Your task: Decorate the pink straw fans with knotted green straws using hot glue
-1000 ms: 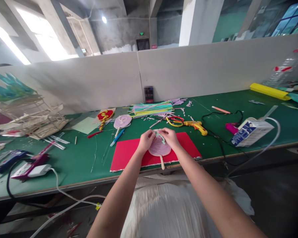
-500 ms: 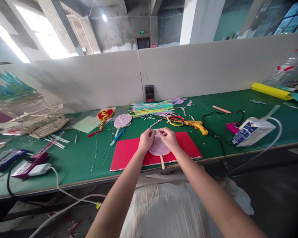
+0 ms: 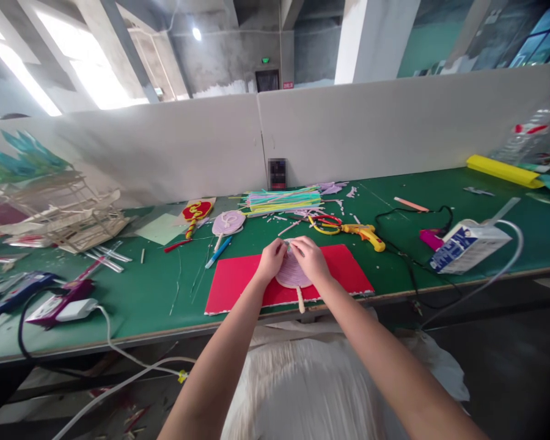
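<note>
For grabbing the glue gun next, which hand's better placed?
Right, I'd say: the glue gun lies on that side, nearer the right hand than the left hand. Both hands are at the fan, so the left could steady it.

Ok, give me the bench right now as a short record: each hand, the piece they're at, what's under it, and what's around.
Left hand: fingers bunched at the purple disc's far edge
Right hand: beside it, fingertips close to the left's
Between fingertips: too small to make out
Workpiece: purple disc, handle toward the person
Under it: red board
Beyond board: coloured strips, scissors, yellow glue gun
Left of strips: second purple disc, red-and-yellow piece
</note>
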`<state>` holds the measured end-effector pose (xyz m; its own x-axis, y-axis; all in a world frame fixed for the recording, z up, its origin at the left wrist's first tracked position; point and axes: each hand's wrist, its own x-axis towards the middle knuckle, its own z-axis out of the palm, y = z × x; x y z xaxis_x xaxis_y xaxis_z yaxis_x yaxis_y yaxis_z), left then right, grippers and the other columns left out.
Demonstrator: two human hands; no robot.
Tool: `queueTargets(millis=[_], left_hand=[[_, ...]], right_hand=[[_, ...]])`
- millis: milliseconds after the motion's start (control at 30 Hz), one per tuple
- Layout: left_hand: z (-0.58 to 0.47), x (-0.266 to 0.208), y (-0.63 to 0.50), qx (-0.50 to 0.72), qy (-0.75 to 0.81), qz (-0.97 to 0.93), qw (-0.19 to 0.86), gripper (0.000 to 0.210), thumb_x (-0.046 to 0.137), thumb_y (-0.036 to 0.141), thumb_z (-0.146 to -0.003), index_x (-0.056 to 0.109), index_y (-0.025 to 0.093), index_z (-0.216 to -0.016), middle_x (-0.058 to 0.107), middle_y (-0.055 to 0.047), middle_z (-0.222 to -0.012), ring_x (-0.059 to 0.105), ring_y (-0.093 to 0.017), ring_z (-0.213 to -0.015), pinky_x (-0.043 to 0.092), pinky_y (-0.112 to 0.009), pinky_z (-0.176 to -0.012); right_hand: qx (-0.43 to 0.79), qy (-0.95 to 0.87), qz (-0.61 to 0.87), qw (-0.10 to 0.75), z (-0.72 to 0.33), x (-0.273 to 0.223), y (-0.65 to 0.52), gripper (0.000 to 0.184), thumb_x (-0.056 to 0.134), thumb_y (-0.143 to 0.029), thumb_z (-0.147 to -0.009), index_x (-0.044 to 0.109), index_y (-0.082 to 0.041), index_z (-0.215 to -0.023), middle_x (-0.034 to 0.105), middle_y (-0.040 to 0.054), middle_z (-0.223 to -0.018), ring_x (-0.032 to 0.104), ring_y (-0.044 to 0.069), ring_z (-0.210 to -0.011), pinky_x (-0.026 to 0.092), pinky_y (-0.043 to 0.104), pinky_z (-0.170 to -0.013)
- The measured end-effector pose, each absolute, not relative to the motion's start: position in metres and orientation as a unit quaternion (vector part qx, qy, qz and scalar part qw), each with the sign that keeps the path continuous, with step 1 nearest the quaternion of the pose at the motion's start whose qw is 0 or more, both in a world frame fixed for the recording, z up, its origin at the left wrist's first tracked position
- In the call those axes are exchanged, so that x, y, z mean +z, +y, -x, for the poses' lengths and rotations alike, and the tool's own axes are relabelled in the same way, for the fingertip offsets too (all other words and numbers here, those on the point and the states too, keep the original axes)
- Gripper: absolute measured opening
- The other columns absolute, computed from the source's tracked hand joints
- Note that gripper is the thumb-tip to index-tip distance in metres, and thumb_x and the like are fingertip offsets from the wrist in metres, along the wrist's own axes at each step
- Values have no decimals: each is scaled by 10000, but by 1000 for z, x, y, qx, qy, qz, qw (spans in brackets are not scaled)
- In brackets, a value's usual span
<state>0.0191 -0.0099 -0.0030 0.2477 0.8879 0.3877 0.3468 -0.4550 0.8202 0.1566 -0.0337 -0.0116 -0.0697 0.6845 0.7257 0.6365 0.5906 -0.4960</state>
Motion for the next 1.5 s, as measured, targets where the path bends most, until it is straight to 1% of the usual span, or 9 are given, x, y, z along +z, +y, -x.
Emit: queueTargets(millis=[100, 300, 533, 767, 867, 1067, 1300, 1500], left_hand=[[-19, -3, -9, 446, 420, -722, 322, 236, 426, 250, -840, 412, 180, -616, 455, 37, -571, 448, -101, -562, 352, -206, -575], [-19, -3, -9, 453, 412, -711, 345, 226, 442, 269, -834, 441, 176, -628, 471, 37, -574, 460, -102, -570, 361, -208, -586], [-19, -6, -7, 457, 398, -695, 386, 227, 448, 277, -814, 428, 178, -610, 460, 38, -549, 451, -101, -543, 363, -213, -566], [-17, -7, -5, 456, 386, -681, 424, 246, 452, 307, -804, 405, 182, -598, 446, 37, -535, 444, -101, -520, 372, -220, -548], [-18, -5, -7, 455, 387, -680, 425, 249, 448, 299, -810, 402, 183, -595, 455, 36, -535, 453, -101, -525, 376, -220, -559], [-20, 0, -12, 458, 398, -686, 402, 242, 438, 274, -830, 413, 183, -608, 473, 37, -551, 458, -100, -543, 369, -215, -572], [-19, -2, -11, 470, 412, -684, 376, 219, 425, 268, -837, 428, 184, -634, 479, 39, -564, 465, -102, -556, 366, -214, -582], [-19, -3, -10, 470, 408, -686, 377, 221, 424, 267, -836, 423, 182, -631, 477, 35, -570, 462, -102, -566, 363, -216, -589]], right_hand=[[8, -732, 453, 509, -156, -12, -36, 260, 395, -250, -906, 647, -213, -962, 630, 87, -947, 584, 203, -925, 484, 334, -846], [39, -696, 449, 559, -155, -11, -37, 235, 446, -275, -891, 660, -212, -967, 644, 81, -933, 615, 183, -864, 513, 307, -802], [41, -719, 424, 548, -157, -12, -36, 266, 411, -242, -906, 666, -206, -975, 644, 84, -968, 613, 181, -912, 505, 299, -843], [47, -721, 419, 551, -158, -17, -33, 259, 429, -257, -898, 678, -231, -967, 653, 66, -953, 625, 179, -900, 518, 297, -832], [45, -713, 420, 559, -157, -14, -35, 246, 442, -248, -893, 678, -216, -955, 660, 70, -944, 629, 177, -891, 513, 298, -839], [56, -691, 428, 580, -156, -7, -39, 212, 471, -250, -880, 677, -205, -904, 665, 70, -898, 630, 170, -845, 519, 290, -794], [79, -690, 417, 587, -156, -7, -38, 209, 486, -286, -872, 669, -204, -932, 657, 73, -914, 625, 171, -853, 527, 289, -766], [76, -700, 408, 581, -156, -10, -35, 209, 486, -273, -871, 672, -217, -948, 665, 70, -933, 630, 178, -882, 520, 308, -820]])
